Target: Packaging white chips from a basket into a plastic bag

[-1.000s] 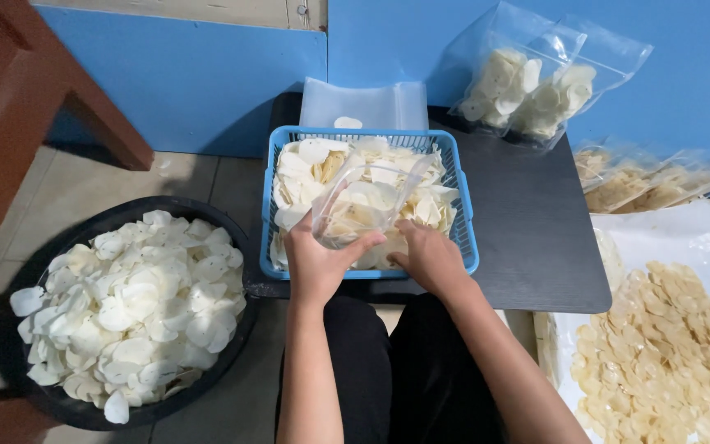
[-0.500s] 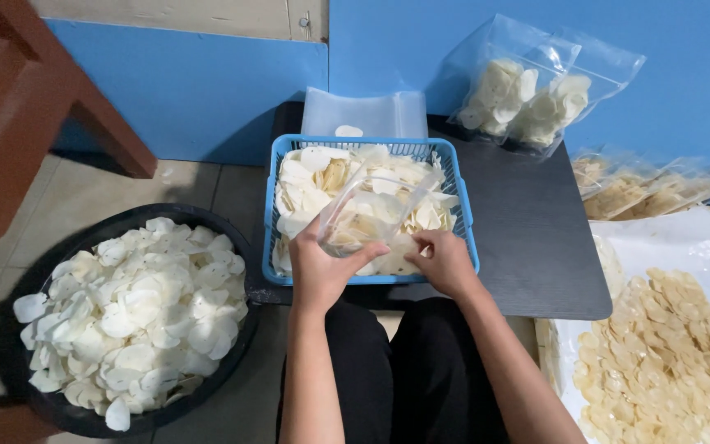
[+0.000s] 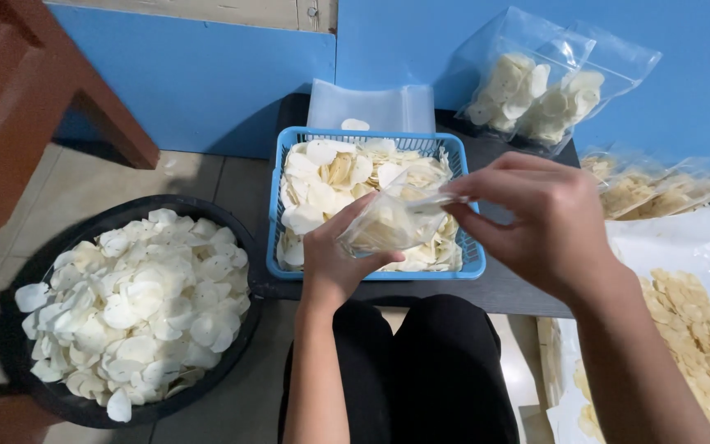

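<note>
Clear plastic bag (image 3: 394, 220) partly filled with pale chips, held above the blue basket (image 3: 276, 215), near its middle. Long axis roughly level and slanting a little upward to the right, filled bottom end at the left, mouth pointing right. Left hand (image 3: 334, 253) cupped under and around the filled end, thumb along the underside, fingers closed on the plastic. Right hand (image 3: 536, 215) raised at the mouth end, fingertips pinched narrowly on the bag's upper edge, palm turned down.

Basket heaped with white and yellowish chips, resting on a dark table (image 3: 527, 263), its near rim just beside the table's front edge. Bare tabletop to the right of the basket, under the right hand, before the table's right edge. Stack of flat empty bags (image 3: 370, 105) leaning behind the basket against the blue wall (image 3: 199, 78). Two filled bags (image 3: 536, 94) upright at the back right corner, well apart from the hands.

Round black tub (image 3: 59, 395) of white chips on the floor to the left, its rim just beside the table. Brown wooden furniture (image 3: 18, 107) beyond it. White sheet (image 3: 684, 238) spread with yellowish chips at the right. Black-clad knees (image 3: 404, 370) below the table's front edge.
</note>
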